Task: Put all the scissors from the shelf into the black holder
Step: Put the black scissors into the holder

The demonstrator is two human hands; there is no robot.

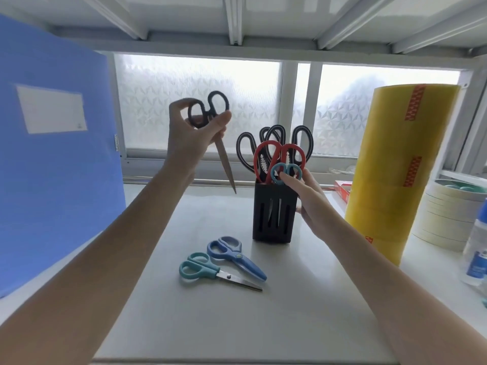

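Nearest, teal scissors (208,270) and blue scissors (234,255) lie flat on the white shelf (290,312), tips pointing right. Farther back, the right hand (305,196) pinches small teal scissors (286,172) in the black holder (274,214). The left hand (189,135) grips black scissors (210,122) up left of the holder, tip slanting down toward it.

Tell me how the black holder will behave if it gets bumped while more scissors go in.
The black holder looks tall and narrow, with handles crowded above its rim, so it probably tips easily. The right hand rests against its side, which should steady it. The shelf looks smooth, so it may also slide.
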